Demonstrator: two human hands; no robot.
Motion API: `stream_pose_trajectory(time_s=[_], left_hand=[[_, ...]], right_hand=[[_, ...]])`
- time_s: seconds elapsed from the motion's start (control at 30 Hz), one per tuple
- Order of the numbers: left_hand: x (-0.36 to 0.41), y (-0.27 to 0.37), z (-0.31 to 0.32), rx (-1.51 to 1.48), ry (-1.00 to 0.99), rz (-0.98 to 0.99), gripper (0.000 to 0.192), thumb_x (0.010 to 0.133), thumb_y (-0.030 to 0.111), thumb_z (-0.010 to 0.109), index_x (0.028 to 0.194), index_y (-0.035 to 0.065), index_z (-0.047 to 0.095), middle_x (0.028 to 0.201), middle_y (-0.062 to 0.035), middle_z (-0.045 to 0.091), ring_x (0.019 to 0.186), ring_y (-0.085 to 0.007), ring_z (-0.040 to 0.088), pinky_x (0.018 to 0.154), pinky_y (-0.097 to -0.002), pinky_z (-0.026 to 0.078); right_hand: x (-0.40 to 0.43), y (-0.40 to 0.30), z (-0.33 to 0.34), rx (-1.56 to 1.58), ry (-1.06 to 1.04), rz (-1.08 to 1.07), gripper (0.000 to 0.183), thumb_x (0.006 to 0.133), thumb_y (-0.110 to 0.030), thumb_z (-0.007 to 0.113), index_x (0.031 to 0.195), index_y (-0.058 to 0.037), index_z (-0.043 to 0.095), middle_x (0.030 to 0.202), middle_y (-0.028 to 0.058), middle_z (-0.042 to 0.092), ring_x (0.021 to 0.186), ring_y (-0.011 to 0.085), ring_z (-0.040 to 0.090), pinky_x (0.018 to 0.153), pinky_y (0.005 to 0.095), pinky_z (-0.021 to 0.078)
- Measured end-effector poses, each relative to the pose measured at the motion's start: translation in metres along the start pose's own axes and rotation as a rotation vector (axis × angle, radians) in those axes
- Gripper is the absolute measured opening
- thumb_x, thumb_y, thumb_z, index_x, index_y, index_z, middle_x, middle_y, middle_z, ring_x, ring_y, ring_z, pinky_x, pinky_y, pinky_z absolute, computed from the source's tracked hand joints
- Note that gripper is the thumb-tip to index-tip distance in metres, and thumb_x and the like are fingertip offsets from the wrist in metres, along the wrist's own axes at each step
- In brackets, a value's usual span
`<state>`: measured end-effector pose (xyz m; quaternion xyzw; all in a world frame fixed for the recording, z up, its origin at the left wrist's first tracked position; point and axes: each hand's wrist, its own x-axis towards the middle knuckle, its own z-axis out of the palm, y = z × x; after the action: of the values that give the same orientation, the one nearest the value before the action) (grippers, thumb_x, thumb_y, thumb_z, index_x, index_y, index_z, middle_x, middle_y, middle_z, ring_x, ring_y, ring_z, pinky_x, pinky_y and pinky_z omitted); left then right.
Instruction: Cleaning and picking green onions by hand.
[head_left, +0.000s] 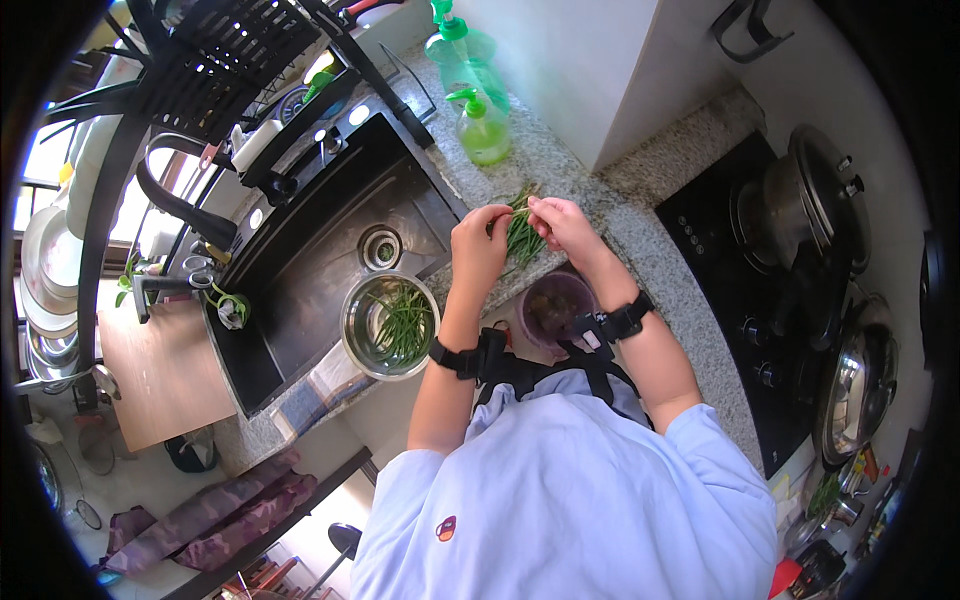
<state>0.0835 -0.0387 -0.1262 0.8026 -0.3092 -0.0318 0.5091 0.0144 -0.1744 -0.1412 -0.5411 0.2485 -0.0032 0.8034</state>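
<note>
My left hand (481, 238) and my right hand (562, 225) meet over the granite counter. Between their fingertips they pinch a thin pale-green stalk (520, 211). Right beneath them, a loose bunch of thin green vegetable stalks (525, 244) lies on the counter, partly hidden by both hands. A stainless steel bowl (358, 319) stands to the left at the sink's edge, with cut green stalks (405, 326) inside. Below the counter edge, close to my body, is a purple bin (529, 336) with dark scraps in it.
A black sink (315, 300) with a curved faucet (180, 202) is on the left. Behind my hands stand a green soap pump bottle (484, 139) and a larger bottle (457, 60). On the right, a black cooktop (712, 247) carries a lidded pot (780, 202) and a pan (862, 375).
</note>
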Motion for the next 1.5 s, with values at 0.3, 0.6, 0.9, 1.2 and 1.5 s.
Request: stream_pose_trajectory(time_s=[0.3, 0.6, 0.9, 1.2, 1.5], left_hand=[[-0.001, -0.018, 0.008, 0.017, 0.067, -0.205, 0.011, 0.077, 0.009, 0.057, 0.084, 0.0011, 0.062, 0.074, -0.0136, 0.062, 0.067, -0.0233, 0.061, 0.063, -0.03, 0.046], [-0.003, -0.002, -0.007, -0.118, 0.063, -0.189, 0.012, 0.081, 0.008, 0.056, 0.087, -0.0011, 0.061, 0.071, -0.005, 0.063, 0.066, -0.0079, 0.058, 0.061, -0.0209, 0.044], [-0.009, -0.004, -0.002, -0.474, 0.03, -0.261, 0.014, 0.087, 0.012, 0.049, 0.094, 0.0012, 0.053, 0.08, -0.0051, 0.061, 0.057, -0.0055, 0.05, 0.051, -0.0196, 0.04], [-0.013, 0.026, -0.002, -1.346, -0.264, -0.54, 0.029, 0.084, 0.013, 0.055, 0.111, 0.0023, 0.049, 0.061, 0.0088, 0.038, 0.044, -0.0003, 0.026, 0.04, -0.0175, 0.02], [-0.023, 0.051, -0.023, -0.915, -0.344, -0.42, 0.025, 0.082, 0.02, 0.059, 0.1, 0.0026, 0.062, 0.065, 0.0087, 0.049, 0.047, 0.0002, 0.032, 0.042, -0.0165, 0.023]], right_hand=[[0.019, 0.019, -0.02, -0.038, 0.31, 0.063, 0.03, 0.086, -0.032, 0.049, 0.065, -0.0105, 0.049, 0.051, -0.0057, 0.039, 0.04, 0.0045, 0.031, 0.036, 0.0209, 0.0236], [0.009, 0.0, -0.026, -0.129, 0.295, 0.067, 0.024, 0.083, -0.025, 0.051, 0.066, -0.0094, 0.049, 0.049, -0.0065, 0.038, 0.036, 0.0032, 0.026, 0.033, 0.0201, 0.0199], [-0.019, -0.033, -0.022, 0.303, -0.15, 0.009, 0.023, 0.084, -0.02, 0.045, 0.064, -0.0085, 0.046, 0.051, -0.0031, 0.038, 0.037, 0.0043, 0.027, 0.035, 0.02, 0.0209], [-0.053, -0.057, 0.009, 0.463, -0.437, -0.028, 0.023, 0.083, -0.019, 0.041, 0.062, -0.0083, 0.04, 0.051, -0.0021, 0.034, 0.041, 0.0053, 0.027, 0.039, 0.02, 0.0229], [-0.075, -0.064, 0.021, 0.464, -0.531, -0.046, 0.025, 0.082, -0.02, 0.044, 0.059, -0.0078, 0.042, 0.051, -0.0014, 0.036, 0.043, 0.0058, 0.028, 0.04, 0.0207, 0.0227]])
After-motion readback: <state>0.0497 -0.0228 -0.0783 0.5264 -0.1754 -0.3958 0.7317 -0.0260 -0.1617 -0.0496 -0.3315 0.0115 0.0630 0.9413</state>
